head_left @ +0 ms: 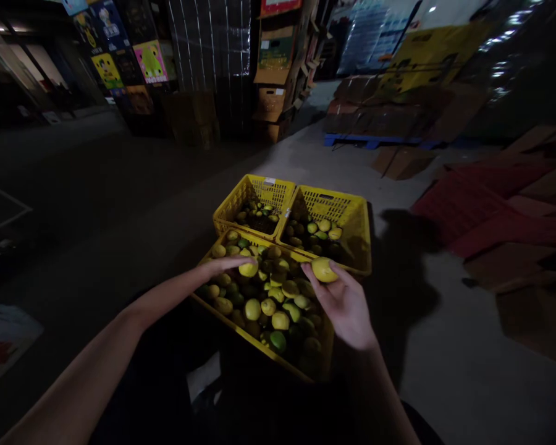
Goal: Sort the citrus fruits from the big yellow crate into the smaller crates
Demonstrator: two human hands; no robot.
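Note:
My right hand (pixel 347 306) grips a yellow lemon (pixel 324 269) between thumb and fingers, raised over the right side of the nearest yellow crate (pixel 254 342). Over that crate's left side is my left hand (pixel 225 264), its fingers closed on another lemon (pixel 248 267); the underside of this grip is hidden. Yellow and green lemons (pixel 280 320) fill the near crate. Behind it stand two more yellow crates side by side. The back left crate (pixel 222 213) holds some darker lemons, and the back right crate (pixel 359 232) has several lemons gathered toward its left.
Red crates (pixel 482 191) and cardboard boxes (pixel 514 266) lie on the floor to the right. A blue pallet (pixel 375 141) with wrapped goods stands farther back. Stacked cartons (pixel 271 102) rise behind the crates. At the lower left lies a pale plastic bag (pixel 9 330).

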